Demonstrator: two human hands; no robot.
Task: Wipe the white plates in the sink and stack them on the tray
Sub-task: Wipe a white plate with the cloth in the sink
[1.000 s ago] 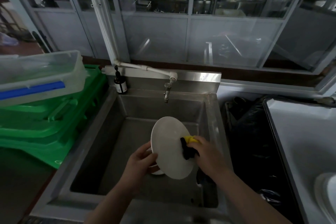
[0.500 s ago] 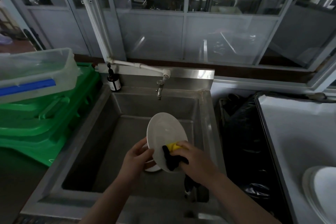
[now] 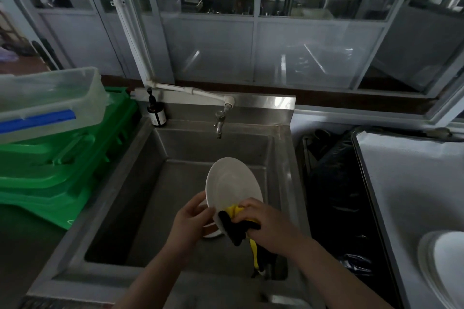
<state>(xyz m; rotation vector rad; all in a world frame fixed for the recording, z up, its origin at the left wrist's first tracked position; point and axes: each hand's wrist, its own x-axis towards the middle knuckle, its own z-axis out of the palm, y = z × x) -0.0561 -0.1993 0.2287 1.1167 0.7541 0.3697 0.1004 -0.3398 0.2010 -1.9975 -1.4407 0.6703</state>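
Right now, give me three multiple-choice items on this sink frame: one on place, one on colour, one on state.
1. Where is the dark pump bottle?
A. back-left corner of the steel sink
B. on the tray at right
C. in the sink basin

2. What colour are the stacked plastic crates?
A. red
B. green
C. grey

3. How is the round white plate held?
A. flat on the sink floor
B. tilted up above the basin
C. stacked on the tray

Answers: 1 A, it stands left of the tap; 2 B, plainly green; 3 B, the left hand grips its rim while the right hand presses a yellow-and-black cloth on it.
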